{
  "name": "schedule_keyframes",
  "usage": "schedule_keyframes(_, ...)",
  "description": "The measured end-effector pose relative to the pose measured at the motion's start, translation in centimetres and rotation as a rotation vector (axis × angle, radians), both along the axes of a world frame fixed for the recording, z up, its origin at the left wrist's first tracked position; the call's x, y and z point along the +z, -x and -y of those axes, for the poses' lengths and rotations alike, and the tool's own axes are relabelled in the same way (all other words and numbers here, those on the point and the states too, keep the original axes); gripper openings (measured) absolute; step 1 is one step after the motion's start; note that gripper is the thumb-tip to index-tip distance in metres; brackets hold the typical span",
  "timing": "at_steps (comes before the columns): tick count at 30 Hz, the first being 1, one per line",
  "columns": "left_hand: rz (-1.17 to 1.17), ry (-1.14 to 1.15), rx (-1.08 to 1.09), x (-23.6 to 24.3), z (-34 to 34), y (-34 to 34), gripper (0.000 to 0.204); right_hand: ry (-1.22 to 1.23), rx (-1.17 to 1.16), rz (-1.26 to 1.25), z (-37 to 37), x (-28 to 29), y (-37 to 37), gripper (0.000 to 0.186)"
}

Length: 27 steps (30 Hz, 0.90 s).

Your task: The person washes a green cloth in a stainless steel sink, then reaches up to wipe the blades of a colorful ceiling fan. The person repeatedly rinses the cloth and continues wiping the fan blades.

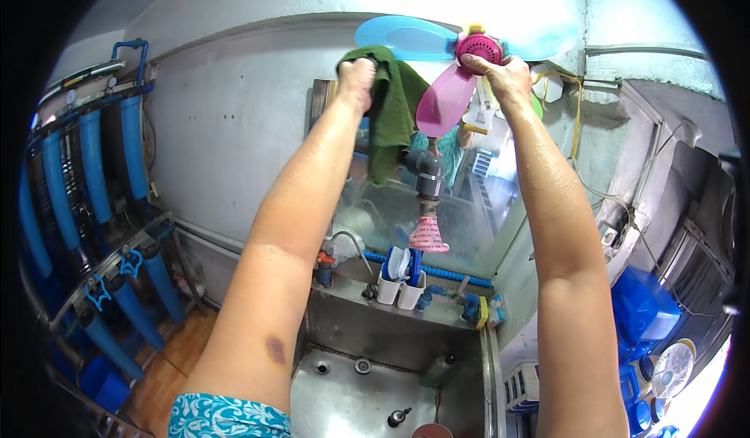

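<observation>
Both my arms reach up and forward over a steel sink. My left hand [357, 86] is closed around a dark green cloth [391, 110], which hangs down in folds beside the pink blade [447, 103] of a fan. The fan [478, 46] has a round magenta hub and translucent blue blades spread to either side. Some green shows behind my right wrist, but I cannot tell whether it is another blade. My right hand [508, 80] grips the hub's lower edge, thumb on its front. The right fingers are partly hidden behind the hub.
Below is the steel sink [336, 397], with a bottle [437, 370] inside. A grey pipe [429, 174] with a pink-wrapped end hangs before a mirror. White holders [400, 291] stand on the ledge. Tall blue filter tubes [94, 164] line the left; blue containers [644, 305] stand right.
</observation>
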<state>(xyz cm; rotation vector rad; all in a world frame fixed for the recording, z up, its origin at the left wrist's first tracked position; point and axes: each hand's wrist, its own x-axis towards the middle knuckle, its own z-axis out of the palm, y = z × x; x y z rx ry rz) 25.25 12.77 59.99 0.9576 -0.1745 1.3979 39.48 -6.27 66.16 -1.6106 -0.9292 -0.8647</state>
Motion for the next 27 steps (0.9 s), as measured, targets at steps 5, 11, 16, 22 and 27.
schedule_keyframes(5,-0.027,-0.024,0.083,0.8,-3.1,1.8,0.016,0.093,-0.037,0.101,0.3,1.0,-1.0,0.082)
schedule_keyframes(11,0.224,0.089,0.020,0.7,-5.1,1.4,0.009,0.310,-0.253,0.338,1.4,2.2,0.2,0.070)
schedule_keyframes(16,0.271,0.011,-0.300,0.4,-6.1,3.5,0.028,0.455,-0.479,0.677,3.2,3.5,2.9,0.065)
schedule_keyframes(22,-0.193,-0.609,0.489,2.4,-3.7,5.0,0.032,0.651,-0.652,0.897,3.0,4.5,5.2,0.062)
schedule_keyframes(27,-0.631,-1.032,1.126,3.5,1.5,0.3,0.028,0.646,-0.725,1.107,1.7,4.2,5.6,0.061)
